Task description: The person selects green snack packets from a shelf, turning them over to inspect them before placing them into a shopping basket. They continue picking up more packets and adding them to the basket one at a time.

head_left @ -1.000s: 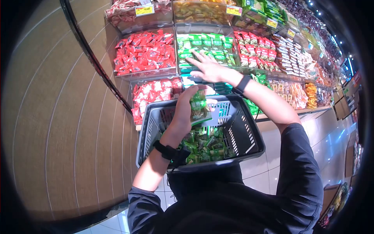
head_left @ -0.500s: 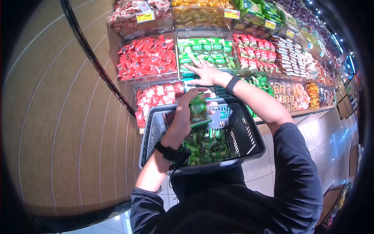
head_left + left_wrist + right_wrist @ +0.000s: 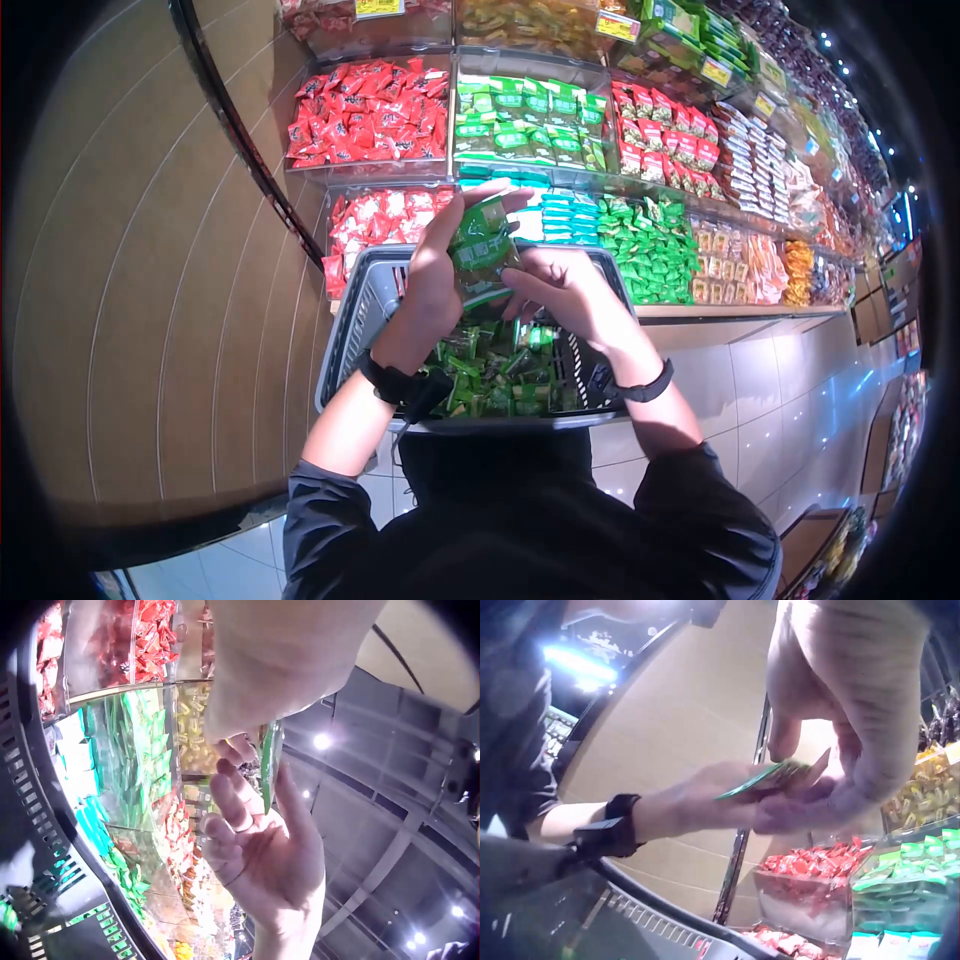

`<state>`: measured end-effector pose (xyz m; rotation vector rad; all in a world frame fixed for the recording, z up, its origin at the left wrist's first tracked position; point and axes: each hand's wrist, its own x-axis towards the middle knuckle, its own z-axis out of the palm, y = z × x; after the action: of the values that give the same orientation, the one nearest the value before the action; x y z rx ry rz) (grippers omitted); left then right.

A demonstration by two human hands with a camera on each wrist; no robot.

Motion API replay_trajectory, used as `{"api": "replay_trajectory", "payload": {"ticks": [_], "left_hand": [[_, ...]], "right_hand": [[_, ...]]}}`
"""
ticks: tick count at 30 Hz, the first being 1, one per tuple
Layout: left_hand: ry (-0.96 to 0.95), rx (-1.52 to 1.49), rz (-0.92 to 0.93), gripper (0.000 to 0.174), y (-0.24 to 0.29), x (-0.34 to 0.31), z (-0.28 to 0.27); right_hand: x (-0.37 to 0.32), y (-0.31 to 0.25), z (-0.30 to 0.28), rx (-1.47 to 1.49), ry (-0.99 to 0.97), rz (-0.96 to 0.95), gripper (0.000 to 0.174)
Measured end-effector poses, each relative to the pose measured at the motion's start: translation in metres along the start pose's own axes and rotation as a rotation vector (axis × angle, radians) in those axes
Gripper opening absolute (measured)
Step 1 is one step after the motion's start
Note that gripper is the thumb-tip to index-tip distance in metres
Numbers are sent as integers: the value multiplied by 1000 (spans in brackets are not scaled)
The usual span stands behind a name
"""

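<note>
A green snack packet (image 3: 482,240) with white lettering and a see-through lower part is upright over the grey shopping basket (image 3: 338,330). My left hand (image 3: 432,275) grips it from its left side, thumb and fingers round it. At its lower right corner my right hand (image 3: 575,295) pinches the packet between thumb and curled fingers. In the right wrist view the packet (image 3: 761,780) is seen edge-on, reaching from one hand to the other. Many small green packets (image 3: 500,375) lie in the bottom of the basket, partly hidden by my hands and wrists.
Beyond the basket stand tiered bins of red packets (image 3: 370,115), green packets (image 3: 530,120) and blue packets (image 3: 570,218). More green packets (image 3: 650,245) fill a lower bin to the right. A wood-slatted surface (image 3: 170,300) runs along the left; pale floor tiles (image 3: 690,390) lie at the right.
My right hand has come back from the bin of green packets down to the held packet and now pinches its corner. My left hand, still holding the packet, has risen and turned its front into view.
</note>
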<state>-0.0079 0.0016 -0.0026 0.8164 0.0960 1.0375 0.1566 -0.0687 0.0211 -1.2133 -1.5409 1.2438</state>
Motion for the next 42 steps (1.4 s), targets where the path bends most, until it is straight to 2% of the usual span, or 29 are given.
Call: {"api": "replay_trajectory", "payload": {"ticks": [3,4,5,6,7,8,9,10,12,14,16,18,20,22,24,26,42], "left_hand": [[88,-43,-125,55,0,0,4],[98,-47,-123,55,-5,-1,0],[105,80,-75,53,-11,1,-5],[109,206,-27,51,-13,3,-4],[148,266,-37,51,-14,3,-4],[145,262,-36,51,-18,1,0],[153,298,-66,56,-18,-3,10],[163,336,-97,61,-18,-5,18],[148,300,-108,62,-17,-6,20],[-19,-6,-255,65,-14,-3,10],[-58,50,-228,68,-13,-1,16],[-97,12,-196,70,-15,-2,12],[-84,1,-192,71,-12,-2,13],[-116,-95,-166,71,-11,-3,15],[-121,-91,-162,71,-10,-3,17],[-123,-88,-157,71,-10,-4,19],[-119,-65,-146,71,-13,-4,14]], "right_hand": [[-2,3,-5,-15,29,-53,20],[-2,7,-7,56,107,-72,16],[0,10,-9,126,191,-95,11],[-1,15,-9,122,191,-94,11],[-3,21,-7,-228,409,-295,7],[-4,24,-5,-585,619,-494,9],[-4,25,-5,-690,625,-558,23],[-5,21,0,-692,622,-554,23],[-11,5,11,-686,497,-661,27],[-13,7,14,-763,439,-718,27],[-14,14,15,-734,296,-886,27],[-18,16,15,-693,290,-881,26],[-20,12,14,-670,273,-983,26],[-21,10,14,-654,284,-994,27],[-21,9,13,-640,297,-1010,27],[-22,9,14,-632,320,-939,25],[-22,10,13,-619,298,-922,25]]}}
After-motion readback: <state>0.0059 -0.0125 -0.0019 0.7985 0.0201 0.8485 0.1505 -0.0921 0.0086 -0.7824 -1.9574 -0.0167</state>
